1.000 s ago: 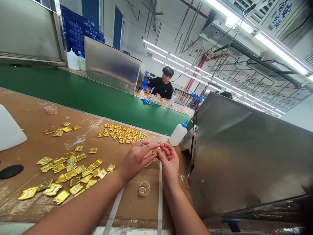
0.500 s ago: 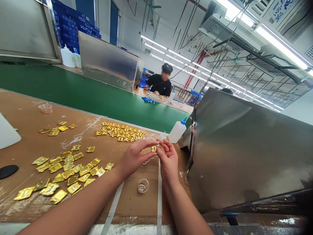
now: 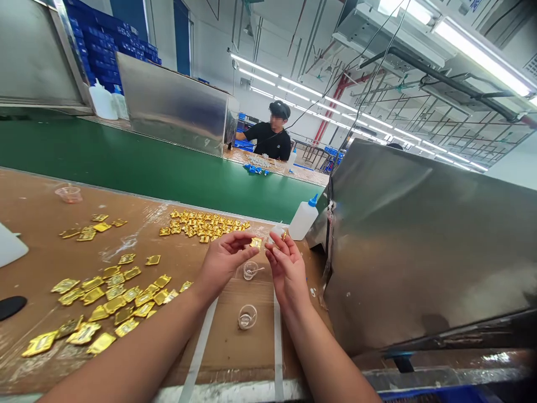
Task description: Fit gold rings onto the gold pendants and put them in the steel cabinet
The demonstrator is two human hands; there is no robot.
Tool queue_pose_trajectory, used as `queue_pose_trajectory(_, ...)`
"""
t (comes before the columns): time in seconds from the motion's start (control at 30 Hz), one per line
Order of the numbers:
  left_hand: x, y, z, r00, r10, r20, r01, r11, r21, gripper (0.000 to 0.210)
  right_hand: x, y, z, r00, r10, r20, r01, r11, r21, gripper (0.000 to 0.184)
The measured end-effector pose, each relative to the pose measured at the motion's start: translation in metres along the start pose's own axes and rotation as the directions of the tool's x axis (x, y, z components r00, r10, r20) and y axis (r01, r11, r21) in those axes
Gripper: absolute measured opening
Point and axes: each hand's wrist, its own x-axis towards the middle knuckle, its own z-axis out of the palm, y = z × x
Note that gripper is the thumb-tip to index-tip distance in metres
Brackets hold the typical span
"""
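Gold piece (image 3: 255,242) is up in the air over the desk (image 3: 235,352), pinched between thumb and fingers of the left hand (image 3: 222,263), which cover part of it. Right hand (image 3: 289,274) is just beside it with its fingers curled. There's a tiny gold bit (image 3: 284,236) at those fingers, but honestly I can't tell if it's gripped or worn, or whether the thumb has anything against it. Loose gold pieces (image 3: 114,304) are spread around on the desk, some hidden behind the left forearm. Left edge chops off a white container (image 3: 10,246) and a black disc (image 3: 12,307). Some small whitish thing (image 3: 276,230) is half hidden behind the right hand, near the white bottle (image 3: 302,221). Writing-wise: the loose pieces have darkish marks, way too small to read. Same for the pale chest mark (image 3: 278,146) on the person (image 3: 271,140) across the green surface (image 3: 84,148). Blue marks (image 3: 475,5) up top right are cut off and unreadable.
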Motion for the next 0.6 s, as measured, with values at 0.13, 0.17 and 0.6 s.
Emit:
queue_pose_trajectory(0.13, 0.004, 0.002, -0.005, 0.994, -0.008, -0.108, -0.010, 0.987, -0.159, 0.041, -0.005, -0.010, 0.001, 0.995, 0.039, 0.095, -0.046, 0.996, 0.082, 0.047)
queue_pose_trajectory(0.17, 0.005, 0.003, -0.005, 0.994, -0.015, -0.113, -0.006, 0.983, -0.186, 0.042, -0.007, -0.013, 0.001, 0.991, 0.040, 0.129, -0.051, 0.995, 0.089, 0.049)
queue_pose_trajectory(0.6, 0.003, 0.003, -0.002, 0.997, -0.054, -0.054, 0.039, 0.968, -0.248, 0.034, -0.013, -0.016, 0.000, 0.977, 0.054, 0.205, -0.068, 0.996, 0.061, 0.050)
